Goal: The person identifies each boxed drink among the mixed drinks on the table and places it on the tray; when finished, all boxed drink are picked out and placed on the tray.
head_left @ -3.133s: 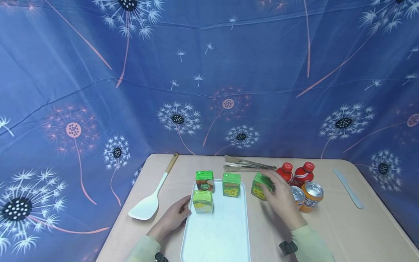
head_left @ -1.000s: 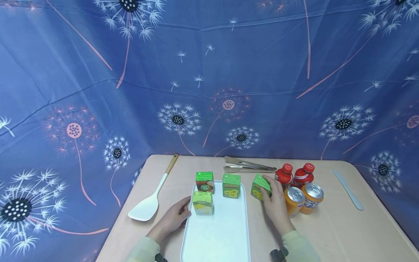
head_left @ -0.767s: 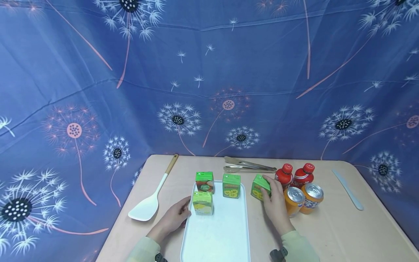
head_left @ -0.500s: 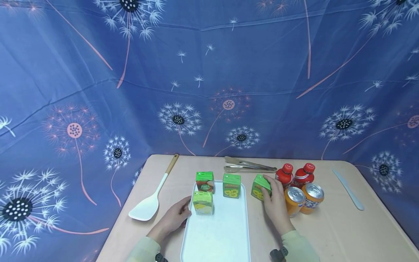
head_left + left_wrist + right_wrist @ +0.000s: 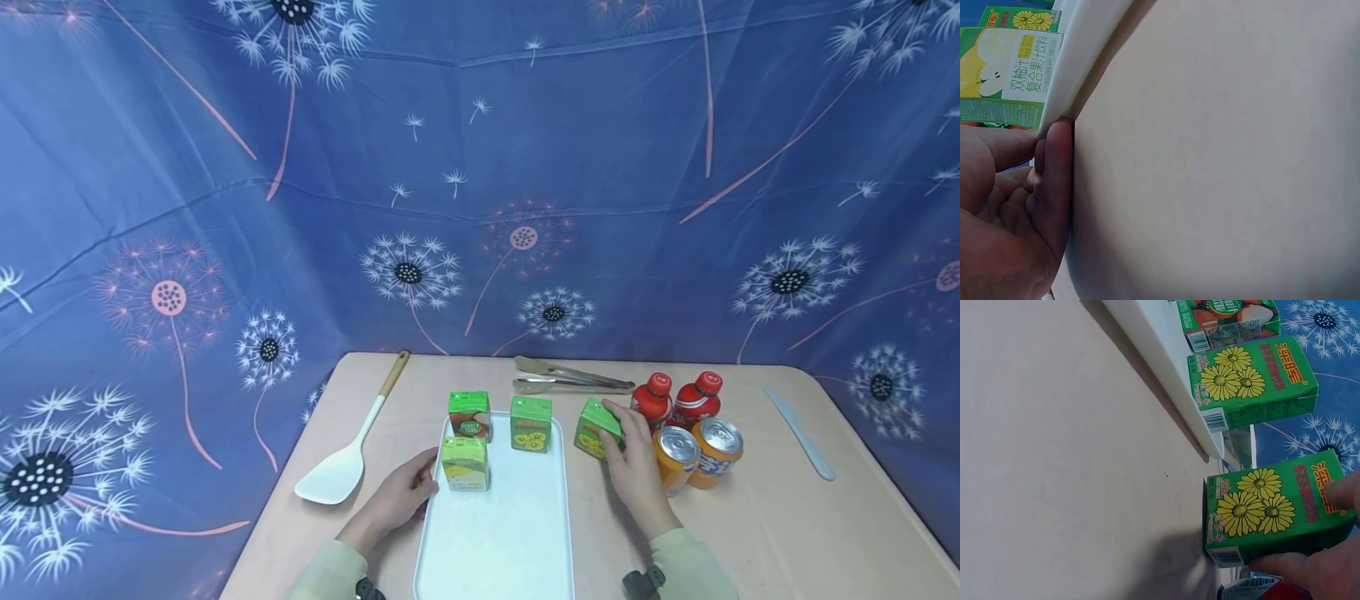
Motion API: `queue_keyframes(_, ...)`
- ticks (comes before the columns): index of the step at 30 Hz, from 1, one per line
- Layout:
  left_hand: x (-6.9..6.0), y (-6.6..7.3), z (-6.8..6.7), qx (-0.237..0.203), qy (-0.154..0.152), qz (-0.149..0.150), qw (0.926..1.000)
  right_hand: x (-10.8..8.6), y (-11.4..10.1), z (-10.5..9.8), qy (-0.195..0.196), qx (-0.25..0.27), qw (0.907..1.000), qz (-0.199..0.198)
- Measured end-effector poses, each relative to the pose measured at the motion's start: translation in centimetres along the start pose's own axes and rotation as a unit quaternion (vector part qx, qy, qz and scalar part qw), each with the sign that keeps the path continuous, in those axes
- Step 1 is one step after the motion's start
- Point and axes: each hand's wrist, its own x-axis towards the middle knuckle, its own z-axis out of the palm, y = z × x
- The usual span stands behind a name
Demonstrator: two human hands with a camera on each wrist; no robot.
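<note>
My left hand (image 5: 401,493) pinches the left rim of a white tray (image 5: 498,542); in the left wrist view the thumb lies near the rim's top and a finger (image 5: 1059,169) is at its outer side. My right hand (image 5: 636,471) grips a green juice carton (image 5: 596,427) with yellow flowers, upright on the table right of the tray. In the right wrist view, its fingers hold the carton (image 5: 1275,509) at the upper end. On the tray stand a matching flower carton (image 5: 530,427), a light green and yellow carton (image 5: 465,467) and a green and red-brown carton (image 5: 469,417).
Close to my right hand stand two orange cans (image 5: 717,454) and two red-capped bottles (image 5: 696,402). Metal tongs (image 5: 570,377) lie at the back. A white spatula (image 5: 337,471) with a wooden handle is at the left. A pale knife (image 5: 798,433) lies far right.
Since the oldest frame my right hand has shifted slightly left and down around the flower carton, uncovering more of the nearer orange can. Over the last second hardly anything has moved.
</note>
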Motion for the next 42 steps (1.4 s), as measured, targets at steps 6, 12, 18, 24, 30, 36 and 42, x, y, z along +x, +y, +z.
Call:
queue_keyframes(6,0.0,0.1,0.0,0.002,0.000,0.004,1.0000,-0.2,-0.1,-0.3,-0.006,0.001,1.0000,-0.006)
queue_keyframes(12,0.0,0.2,0.0,0.008,0.003,0.007,0.9999,-0.6,-0.5,-0.6,-0.012,-0.001,0.9999,0.000)
queue_keyframes(18,0.1,0.3,0.0,0.008,0.004,0.005,0.9999,-1.1,-1.0,-1.0,-0.007,0.005,0.9999,0.007)
queue_keyframes(24,0.0,0.2,0.0,0.008,0.004,0.003,1.0000,-1.6,-1.3,-1.4,-0.001,0.014,0.9999,-0.003)
queue_keyframes(30,0.0,0.1,0.1,0.009,0.006,0.002,0.9999,-2.1,-1.4,-1.9,0.002,0.013,0.9998,-0.015)
queue_keyframes(36,0.1,-0.1,0.1,0.013,0.005,0.005,0.9999,-2.6,-1.5,-2.4,-0.013,0.017,0.9997,-0.014)
queue_keyframes(42,0.1,-0.2,0.1,0.011,0.006,0.004,0.9999,-2.9,-1.9,-2.7,-0.021,0.015,0.9995,-0.015)
